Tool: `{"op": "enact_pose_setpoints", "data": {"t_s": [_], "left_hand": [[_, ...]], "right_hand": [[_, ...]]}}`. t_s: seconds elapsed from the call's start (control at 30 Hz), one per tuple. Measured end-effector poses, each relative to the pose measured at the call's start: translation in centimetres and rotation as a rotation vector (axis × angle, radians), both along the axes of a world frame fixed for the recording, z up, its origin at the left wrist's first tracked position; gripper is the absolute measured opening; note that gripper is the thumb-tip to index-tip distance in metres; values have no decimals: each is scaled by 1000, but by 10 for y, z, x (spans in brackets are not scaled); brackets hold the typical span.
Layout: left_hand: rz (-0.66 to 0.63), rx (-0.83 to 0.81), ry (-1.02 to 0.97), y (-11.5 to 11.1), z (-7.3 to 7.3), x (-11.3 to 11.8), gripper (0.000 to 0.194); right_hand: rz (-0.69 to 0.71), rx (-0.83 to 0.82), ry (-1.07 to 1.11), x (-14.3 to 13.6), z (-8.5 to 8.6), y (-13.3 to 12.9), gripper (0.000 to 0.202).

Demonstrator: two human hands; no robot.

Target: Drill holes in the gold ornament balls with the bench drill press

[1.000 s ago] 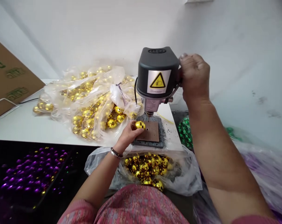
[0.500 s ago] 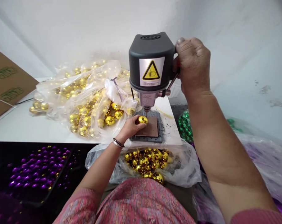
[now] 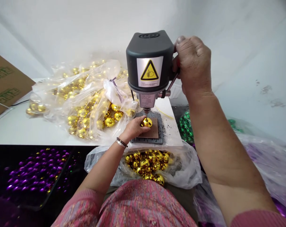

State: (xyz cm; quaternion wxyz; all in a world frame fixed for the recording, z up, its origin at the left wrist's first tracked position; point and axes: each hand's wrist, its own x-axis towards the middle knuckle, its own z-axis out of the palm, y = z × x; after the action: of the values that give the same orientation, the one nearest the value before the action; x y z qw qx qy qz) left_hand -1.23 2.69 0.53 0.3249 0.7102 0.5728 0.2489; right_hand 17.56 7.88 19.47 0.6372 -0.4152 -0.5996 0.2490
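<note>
A shiny gold faceted ball (image 3: 147, 122) is pinched between the thumb and fingers of my left hand (image 3: 134, 128). It sits over the brown board (image 3: 154, 130) on the base of a small black drill press (image 3: 150, 47), under the chuck (image 3: 146, 110). My right hand (image 3: 193, 61) is closed around the feed lever (image 3: 173, 80) at the machine's right side; the grip is mostly hidden by the fingers.
A clear bag of gold balls (image 3: 86, 104) covers the white table's left part. Below the table edge, another open plastic bag (image 3: 180, 176) holds gold balls. Purple balls (image 3: 36, 173) lie lower left, green ones (image 3: 186, 126) at right. A cardboard box (image 3: 8, 82) stands far left.
My left hand has shifted the gold ball slightly to the right relative to the board, centring it more under the chuck. My right hand stays on the lever. The whole view has shifted a little.
</note>
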Motion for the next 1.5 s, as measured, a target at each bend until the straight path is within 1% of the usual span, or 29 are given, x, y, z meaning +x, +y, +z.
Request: {"op": "enact_pose_setpoints", "data": {"t_s": [0.1,0.23,0.27,0.3,0.4,0.47,0.57,0.67,0.77,0.9,1.1,1.23,1.4,1.5], "left_hand": [[17,-28,-30,0,-2,0,65],[17,-23,-50,-4,3,1,56],[14,-20,-53,-5,4,2,53],[11,-17,-55,-6,5,2,51],[-2,-20,-64,-6,4,2,48],[-10,-25,-56,-5,2,2,50],[3,-13,-26,-3,-3,1,58],[15,-8,-24,-3,-5,1,63],[18,-18,-26,-5,-3,2,64],[20,-17,-27,-6,-1,2,63],[11,-12,-83,-5,-4,2,58],[-4,-25,-83,-5,-4,1,57],[-8,-41,-62,-5,-4,1,59],[6,-35,-61,-6,-6,1,61]], "right_hand": [[16,14,15,0,0,-1,24],[13,27,18,-1,-2,-11,15],[13,45,26,0,-4,-16,15],[15,78,32,0,-7,-21,19],[-1,212,1,1,-21,-43,38],[-54,254,-39,0,-34,-61,44],[-123,225,-103,0,-52,-85,46],[-181,141,-156,-2,-66,-98,45],[-230,99,-165,-3,-74,-99,46],[-255,101,-163,-5,-81,-97,45],[-309,102,-194,-5,-86,-98,44],[-316,110,-222,-5,-92,-99,43],[-381,129,-228,-6,-103,-96,41],[-410,155,-213,-9,-106,-95,37]]}}
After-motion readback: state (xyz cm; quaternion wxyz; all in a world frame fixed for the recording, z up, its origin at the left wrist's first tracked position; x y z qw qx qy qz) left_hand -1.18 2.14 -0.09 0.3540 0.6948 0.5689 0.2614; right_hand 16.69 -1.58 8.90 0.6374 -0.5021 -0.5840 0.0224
